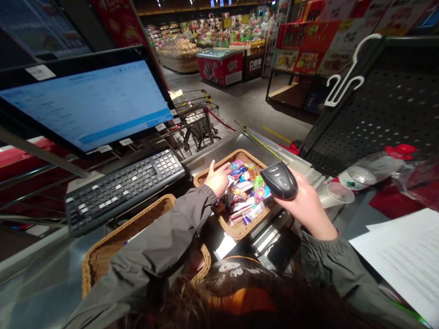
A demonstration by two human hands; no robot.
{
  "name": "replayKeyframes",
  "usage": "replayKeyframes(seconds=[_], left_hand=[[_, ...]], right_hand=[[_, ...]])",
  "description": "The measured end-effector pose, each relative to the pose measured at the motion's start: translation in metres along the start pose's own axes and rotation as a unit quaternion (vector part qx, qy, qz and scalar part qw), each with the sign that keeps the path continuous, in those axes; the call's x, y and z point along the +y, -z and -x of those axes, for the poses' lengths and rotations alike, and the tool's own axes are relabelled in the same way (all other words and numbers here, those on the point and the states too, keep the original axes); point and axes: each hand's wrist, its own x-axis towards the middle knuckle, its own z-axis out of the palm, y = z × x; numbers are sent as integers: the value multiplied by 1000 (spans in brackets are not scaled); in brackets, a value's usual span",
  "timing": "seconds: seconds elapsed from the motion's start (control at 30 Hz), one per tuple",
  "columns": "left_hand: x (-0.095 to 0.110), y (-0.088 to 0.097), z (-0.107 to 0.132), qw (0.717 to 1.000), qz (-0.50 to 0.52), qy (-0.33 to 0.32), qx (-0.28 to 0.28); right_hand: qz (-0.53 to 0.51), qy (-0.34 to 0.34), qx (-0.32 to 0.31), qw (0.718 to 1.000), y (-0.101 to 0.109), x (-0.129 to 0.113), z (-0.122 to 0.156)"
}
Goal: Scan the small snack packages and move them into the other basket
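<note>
My left hand (217, 179) reaches over the rim of a woven wicker basket (236, 157), its fingers spread and touching the edge of the pile inside. The basket holds many small, colourful packaged goods (245, 196), jumbled together. My right hand (305, 201) grips a black handheld barcode scanner (279, 180) just above the basket's right side. A second wicker basket (137, 224) sits nearer to me at the lower left, partly hidden by my left sleeve (161, 242).
A black keyboard (123, 189) and a tilted monitor (85, 103) stand left of the baskets. To the right are a clear plastic cup (339, 193), a bottle with a red cap (373, 167), papers (401, 256) and a perforated black panel (377, 109). A shopping cart (195, 119) stands beyond the steel counter.
</note>
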Motion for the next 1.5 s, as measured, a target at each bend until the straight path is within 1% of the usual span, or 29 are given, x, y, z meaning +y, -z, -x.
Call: replayKeyframes(seconds=[0.1, 0.13, 0.17, 0.27, 0.37, 0.43, 0.5, 0.57, 0.67, 0.77, 0.87, 1.0, 1.1, 1.23, 1.37, 1.5], left_hand=[[0, 49, 25, 999, -22, 3, 31], [0, 66, 35, 998, -43, -5, 49], [-1, 82, 47, 995, -63, -6, 72], [-5, 127, 86, 982, -100, 24, 156], [-10, 160, 130, 966, -119, 56, 223], [-11, 175, 160, 955, -137, 70, 252], [-9, 185, 189, 944, -159, 86, 276], [-5, 192, 216, 933, -181, 103, 293], [0, 197, 253, 918, -203, 119, 318], [3, 200, 286, 906, -217, 133, 337], [4, 202, 316, 897, -230, 163, 340], [4, 205, 348, 886, -242, 189, 347], [5, 206, 366, 882, -246, 203, 347], [5, 207, 380, 879, -245, 214, 348], [4, 207, 388, 880, -238, 216, 349], [2, 206, 390, 883, -228, 216, 350]], right_hand=[[0, 13, 5, 1000, -1, -7, 1], [0, 19, 4, 1000, -2, -10, 1], [0, 25, 3, 1000, -3, -13, 1], [-1, 44, -5, 999, -7, -26, 1], [-15, 74, -20, 997, -13, -44, -1], [-27, 98, -22, 995, -17, -59, -3], [-37, 124, -28, 991, -21, -77, -4], [-45, 152, -38, 987, -26, -96, -5], [-57, 210, -55, 975, -36, -127, -5], [-66, 264, -96, 958, -48, -156, -2], [-79, 287, -146, 944, -58, -181, 4], [-96, 307, -176, 931, -66, -204, 12], [-93, 322, -180, 925, -70, -215, 16], [-90, 333, -188, 920, -74, -224, 22], [-83, 336, -196, 917, -75, -229, 28], [-80, 330, -198, 920, -74, -231, 32]])
